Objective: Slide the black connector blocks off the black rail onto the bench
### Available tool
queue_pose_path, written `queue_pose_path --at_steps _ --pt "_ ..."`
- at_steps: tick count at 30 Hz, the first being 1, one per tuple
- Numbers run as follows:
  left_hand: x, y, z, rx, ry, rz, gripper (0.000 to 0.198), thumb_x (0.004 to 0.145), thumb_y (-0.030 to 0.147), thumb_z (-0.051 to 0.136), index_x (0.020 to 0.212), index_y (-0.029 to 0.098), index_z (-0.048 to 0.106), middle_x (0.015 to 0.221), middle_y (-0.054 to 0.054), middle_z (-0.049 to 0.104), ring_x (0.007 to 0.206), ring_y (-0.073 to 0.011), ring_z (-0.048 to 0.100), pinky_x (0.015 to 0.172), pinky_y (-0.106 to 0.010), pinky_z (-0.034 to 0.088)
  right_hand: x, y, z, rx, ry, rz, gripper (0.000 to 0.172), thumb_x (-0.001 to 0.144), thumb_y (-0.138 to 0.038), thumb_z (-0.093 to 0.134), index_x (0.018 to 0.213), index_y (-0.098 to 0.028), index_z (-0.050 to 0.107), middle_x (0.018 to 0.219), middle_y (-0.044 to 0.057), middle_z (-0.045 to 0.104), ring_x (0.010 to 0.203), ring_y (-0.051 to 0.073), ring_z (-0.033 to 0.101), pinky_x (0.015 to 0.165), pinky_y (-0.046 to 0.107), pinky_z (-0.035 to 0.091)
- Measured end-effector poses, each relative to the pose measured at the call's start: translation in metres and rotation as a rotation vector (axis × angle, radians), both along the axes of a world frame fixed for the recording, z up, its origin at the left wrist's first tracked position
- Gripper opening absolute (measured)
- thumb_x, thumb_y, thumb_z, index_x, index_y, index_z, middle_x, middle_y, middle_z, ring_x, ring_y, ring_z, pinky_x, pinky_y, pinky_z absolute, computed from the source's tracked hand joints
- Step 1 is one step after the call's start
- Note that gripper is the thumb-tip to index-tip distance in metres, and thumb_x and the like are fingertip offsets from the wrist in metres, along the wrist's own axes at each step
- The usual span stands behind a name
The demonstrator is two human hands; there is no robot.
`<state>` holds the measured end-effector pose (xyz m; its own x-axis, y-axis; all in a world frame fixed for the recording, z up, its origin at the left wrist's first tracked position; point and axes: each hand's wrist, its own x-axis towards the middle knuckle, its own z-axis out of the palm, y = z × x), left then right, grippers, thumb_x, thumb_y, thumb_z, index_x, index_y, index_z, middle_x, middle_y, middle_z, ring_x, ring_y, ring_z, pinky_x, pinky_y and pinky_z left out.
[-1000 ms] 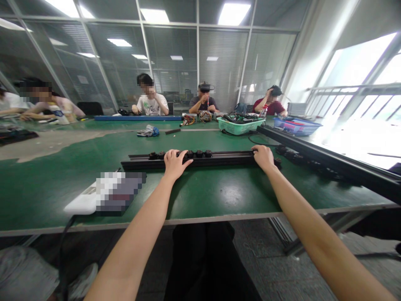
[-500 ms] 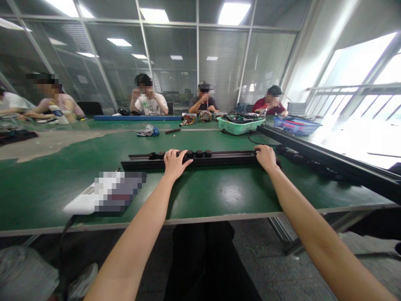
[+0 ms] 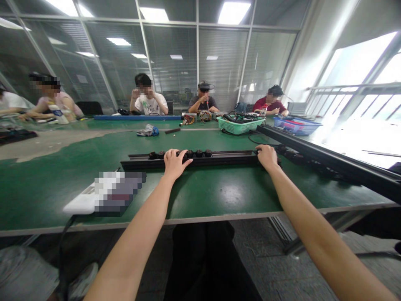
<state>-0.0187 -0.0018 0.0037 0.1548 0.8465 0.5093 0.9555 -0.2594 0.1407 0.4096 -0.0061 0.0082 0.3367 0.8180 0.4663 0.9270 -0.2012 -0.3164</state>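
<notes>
Black aluminium rail [image 3: 225, 159] under your fingers: L hand [image 3: 177, 164], R hand [image 3: 267, 158] on it, fingers together, grip unclear; black round fittings [image 3: 199, 154] just beyond L fingertips.

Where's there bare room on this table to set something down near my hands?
Bare green table mat lies between the black metal rail and the near table edge, right of the pixelated white device. A narrower strip runs behind the rail. It's crowded along the rail, where black round parts sit by your left hand, and around the mint-green plastic basket.
</notes>
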Motion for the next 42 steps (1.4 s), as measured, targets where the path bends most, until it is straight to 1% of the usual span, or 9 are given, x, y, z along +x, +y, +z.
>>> queue_pose_path --at_steps 16,23,29,32,34,36,38,40,42 --pt "0.0 0.001 -0.001 0.011 -0.01 -0.003 0.056 0.103 0.056 0.064 0.152 0.028 0.067 0.147 -0.017 0.059 0.146 -0.0378 0.043 0.127 -0.054 0.031 0.003 0.006 -0.001 -0.084 -0.16 -0.055 0.047 0.092 -0.007 0.054 0.131 -0.014 0.08 0.128 0.019 0.077 0.119 0.027 0.071 0.104 0.035 0.047" --pt "0.001 -0.002 0.001 -0.005 -0.005 0.003 0.058 0.103 0.056 0.064 0.153 0.027 0.066 0.149 -0.018 0.058 0.147 -0.0377 0.042 0.128 -0.054 0.03 0.001 -0.002 0.005 -0.168 -0.198 -0.187 0.04 0.095 -0.015 0.055 0.124 -0.01 0.081 0.13 0.024 0.073 0.122 0.033 0.068 0.103 0.041 0.047" --pt "-0.001 0.001 -0.002 0.012 -0.003 -0.002 0.057 0.103 0.057 0.063 0.152 0.028 0.067 0.148 -0.017 0.059 0.146 -0.0375 0.043 0.127 -0.053 0.031 -0.001 -0.01 0.009 -0.173 -0.152 -0.244 0.041 0.091 -0.017 0.057 0.122 -0.006 0.082 0.128 0.031 0.071 0.124 0.039 0.067 0.106 0.052 0.047" --pt "-0.002 0.002 -0.003 0.018 -0.013 -0.011 0.056 0.103 0.058 0.063 0.151 0.03 0.067 0.147 -0.016 0.059 0.145 -0.0375 0.043 0.126 -0.054 0.032 -0.016 -0.01 0.01 -0.204 -0.171 -0.288 0.037 0.087 -0.015 0.06 0.114 -0.003 0.082 0.122 0.035 0.072 0.129 0.044 0.063 0.113 0.064 0.04" --pt "-0.002 0.002 -0.003 0.023 -0.021 -0.012 0.055 0.103 0.057 0.063 0.15 0.031 0.068 0.147 -0.016 0.059 0.145 -0.0377 0.043 0.126 -0.055 0.032 -0.03 -0.012 0.009 -0.192 -0.196 -0.287 0.035 0.085 -0.015 0.061 0.111 -0.004 0.082 0.12 0.035 0.072 0.131 0.047 0.06 0.116 0.073 0.032" --pt "-0.003 0.002 -0.003 0.022 -0.024 -0.011 0.055 0.103 0.057 0.063 0.15 0.031 0.068 0.147 -0.016 0.059 0.145 -0.0378 0.043 0.126 -0.055 0.031 -0.045 -0.017 0.008 -0.085 -0.241 -0.257 0.037 0.087 -0.013 0.058 0.116 -0.005 0.079 0.124 0.033 0.071 0.134 0.047 0.056 0.117 0.078 0.027" --pt "-0.003 0.002 -0.003 0.019 -0.023 -0.01 0.055 0.103 0.057 0.062 0.151 0.03 0.068 0.147 -0.016 0.059 0.145 -0.0375 0.042 0.127 -0.054 0.03 -0.062 -0.022 0.008 0.045 -0.301 -0.158 0.041 0.089 -0.011 0.054 0.123 -0.005 0.075 0.132 0.032 0.067 0.139 0.046 0.051 0.12 0.076 0.024" --pt "-0.003 0.002 -0.003 0.021 -0.021 -0.008 0.057 0.103 0.058 0.062 0.152 0.029 0.067 0.147 -0.017 0.059 0.146 -0.0374 0.042 0.127 -0.054 0.03 -0.08 -0.027 0.01 0.102 -0.367 0.041 0.042 0.09 -0.011 0.053 0.127 -0.006 0.072 0.135 0.03 0.066 0.141 0.044 0.047 0.124 0.072 0.022" --pt "-0.004 0.002 -0.004 0.03 -0.02 -0.008 0.058 0.103 0.058 0.062 0.152 0.028 0.067 0.148 -0.017 0.059 0.146 -0.0372 0.042 0.128 -0.054 0.029 -0.099 -0.028 0.013 0.102 -0.408 0.251 0.042 0.091 -0.01 0.052 0.129 -0.009 0.071 0.137 0.027 0.066 0.138 0.041 0.048 0.127 0.067 0.021"
